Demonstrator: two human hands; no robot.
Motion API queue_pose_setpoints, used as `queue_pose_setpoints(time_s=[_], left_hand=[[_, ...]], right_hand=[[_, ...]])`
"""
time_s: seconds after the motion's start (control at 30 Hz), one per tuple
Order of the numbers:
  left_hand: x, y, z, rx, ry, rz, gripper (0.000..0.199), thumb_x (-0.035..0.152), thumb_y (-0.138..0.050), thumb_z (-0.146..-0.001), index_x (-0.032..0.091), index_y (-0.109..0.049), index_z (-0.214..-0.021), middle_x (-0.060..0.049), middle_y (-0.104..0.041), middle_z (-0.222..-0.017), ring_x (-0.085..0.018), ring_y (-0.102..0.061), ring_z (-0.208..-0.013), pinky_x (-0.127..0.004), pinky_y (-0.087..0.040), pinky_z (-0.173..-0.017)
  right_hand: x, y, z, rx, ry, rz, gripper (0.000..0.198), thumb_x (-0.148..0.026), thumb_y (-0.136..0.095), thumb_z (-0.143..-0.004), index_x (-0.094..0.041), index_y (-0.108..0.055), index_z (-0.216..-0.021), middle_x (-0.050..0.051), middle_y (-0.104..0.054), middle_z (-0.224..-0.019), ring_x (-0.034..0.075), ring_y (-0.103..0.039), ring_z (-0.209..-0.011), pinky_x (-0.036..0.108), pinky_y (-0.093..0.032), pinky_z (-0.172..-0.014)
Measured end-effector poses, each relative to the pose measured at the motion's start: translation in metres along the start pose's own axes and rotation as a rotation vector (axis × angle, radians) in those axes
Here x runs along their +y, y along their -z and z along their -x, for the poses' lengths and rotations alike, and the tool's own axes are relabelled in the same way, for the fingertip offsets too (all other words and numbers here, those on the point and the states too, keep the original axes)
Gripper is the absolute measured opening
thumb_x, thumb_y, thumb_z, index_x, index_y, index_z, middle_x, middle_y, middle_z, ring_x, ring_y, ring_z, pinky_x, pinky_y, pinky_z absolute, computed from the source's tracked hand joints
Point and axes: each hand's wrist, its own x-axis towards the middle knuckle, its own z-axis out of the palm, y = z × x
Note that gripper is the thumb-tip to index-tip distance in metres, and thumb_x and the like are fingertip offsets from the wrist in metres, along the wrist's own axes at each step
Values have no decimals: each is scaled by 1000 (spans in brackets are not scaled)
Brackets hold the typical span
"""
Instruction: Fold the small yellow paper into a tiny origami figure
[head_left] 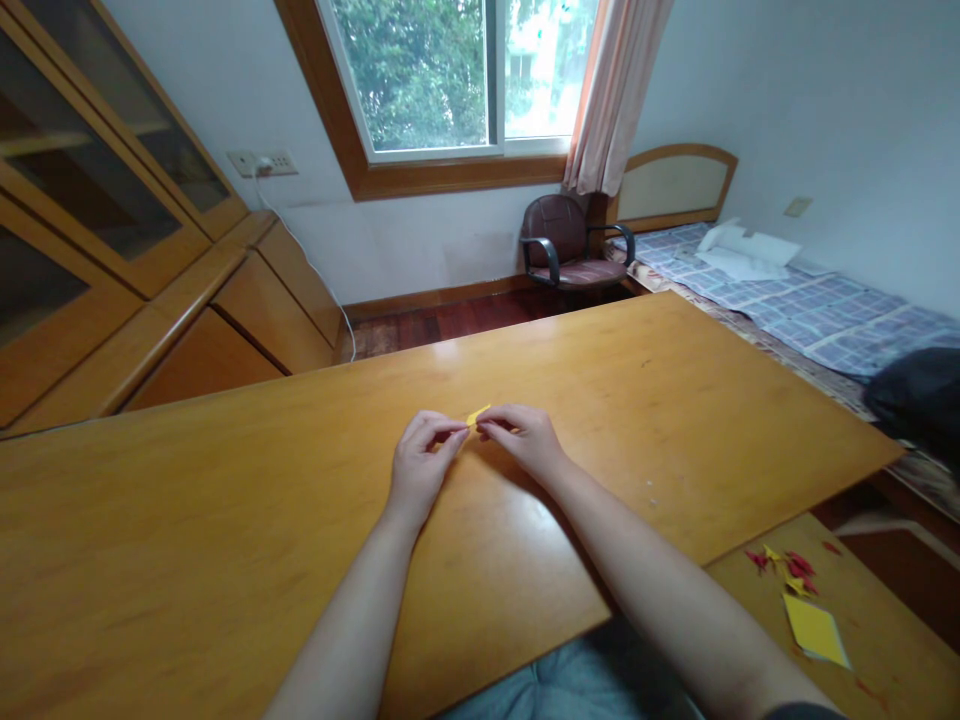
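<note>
A small piece of folded yellow paper (478, 413) is held just above the wooden table (225, 540), near the middle of the view. My left hand (429, 455) pinches its left side between thumb and fingers. On the right side, my right hand (525, 435) grips it the same way, so both sets of fingertips almost meet. One yellow tip sticks up between the hands; the fingers cover the rest, and its exact folded shape is too small to make out.
A lower wooden surface (900, 640) at the right bears several small red and yellow folded papers (799, 570) and a yellow paper stack (816, 630). Beyond the table are an armchair (559, 245), a bed (825, 310) and a dark bag (919, 400). A cabinet (172, 290) stands left.
</note>
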Motion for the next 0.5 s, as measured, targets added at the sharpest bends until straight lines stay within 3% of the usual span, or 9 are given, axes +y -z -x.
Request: queue_pose_setpoints(time_s=[0.13, 0.37, 0.5], left_hand=[[-1, -1, 0, 8, 14, 23, 10, 32, -68, -86, 24, -73, -90, -4, -61, -94, -17, -59, -89, -28, -49, -78], [-5, -6, 1, -14, 265, 272, 27, 37, -73, -79, 20, -68, -99, -4, -67, -96, -18, -64, -90, -31, -52, -86], [-8, -8, 1, 10, 284, 317, 32, 36, -78, -74, 20, -68, -99, -4, -69, -98, -18, -65, -93, -32, -52, -89]], right_hand=[[0, -1, 0, 11, -10, -38, 12, -24, -65, -86, -20, -76, -91, 5, -78, -90, 16, -75, -73, 26, -60, -72], [1, -1, -1, 18, -26, -63, 11, -25, -67, -84, -20, -75, -90, 4, -78, -87, 18, -75, -77, 29, -61, -76], [1, -2, -2, 18, -50, -79, 10, -24, -68, -83, -20, -74, -89, 5, -77, -87, 19, -75, -78, 30, -61, -76]])
